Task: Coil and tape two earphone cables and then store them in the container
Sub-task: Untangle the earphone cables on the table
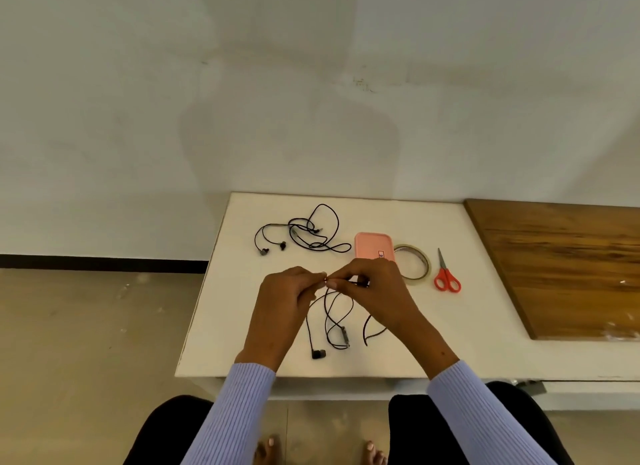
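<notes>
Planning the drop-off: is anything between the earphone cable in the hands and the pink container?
Nothing visible. The held earphone cable is just nearer than the pink container; tape roll and scissors lie to its right.

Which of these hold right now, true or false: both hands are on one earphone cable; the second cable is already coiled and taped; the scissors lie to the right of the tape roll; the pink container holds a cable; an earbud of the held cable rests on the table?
1. Both hands are on one earphone cable: true. The left hand and right hand pinch the near earphone cable.
2. The second cable is coiled and taped: false. The far earphone cable lies loose and untaped.
3. The scissors lie right of the tape roll: true.
4. The pink container holds a cable: false. No cable is in it.
5. An earbud rests on the white table: true.
</notes>
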